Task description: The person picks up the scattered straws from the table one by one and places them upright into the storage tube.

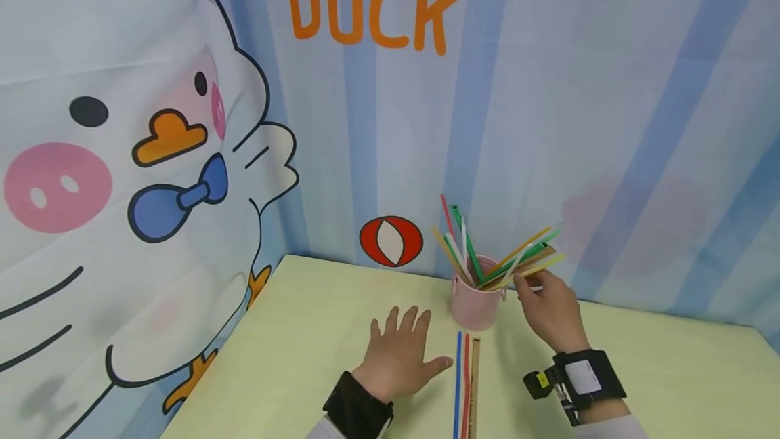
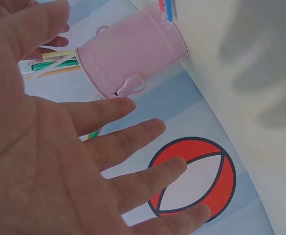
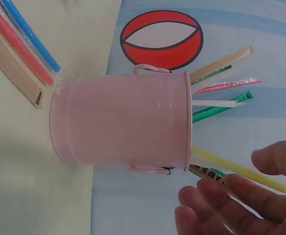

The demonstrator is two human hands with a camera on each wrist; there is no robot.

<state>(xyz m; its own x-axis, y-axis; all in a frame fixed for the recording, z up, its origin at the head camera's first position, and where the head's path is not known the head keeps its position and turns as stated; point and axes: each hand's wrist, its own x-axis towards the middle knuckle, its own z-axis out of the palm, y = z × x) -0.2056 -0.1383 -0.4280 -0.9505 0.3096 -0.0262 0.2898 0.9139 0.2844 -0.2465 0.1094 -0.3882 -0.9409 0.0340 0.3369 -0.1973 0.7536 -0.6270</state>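
Note:
A pink bucket point(image 1: 475, 308) stands at the back of the table, with several wrapped and bare straws fanning out of its top. My right hand point(image 1: 552, 309) is at the straws that lean right. In the right wrist view its thumb and fingers are spread apart around a yellow straw point(image 3: 238, 170), without closing on it. My left hand point(image 1: 399, 361), fingers spread and palm down, is left of three straws lying side by side: a blue straw point(image 1: 458, 385), a red straw point(image 1: 466, 385) and a brown paper-wrapped straw point(image 1: 475, 385).
The pale yellow table point(image 1: 292, 330) ends against a striped blue backdrop point(image 1: 548, 87) printed with DUCK and a red-and-white ball point(image 1: 391, 241). A large printed duck point(image 1: 152, 290) covers the left side. Each wrist wears a black band point(image 1: 591, 378).

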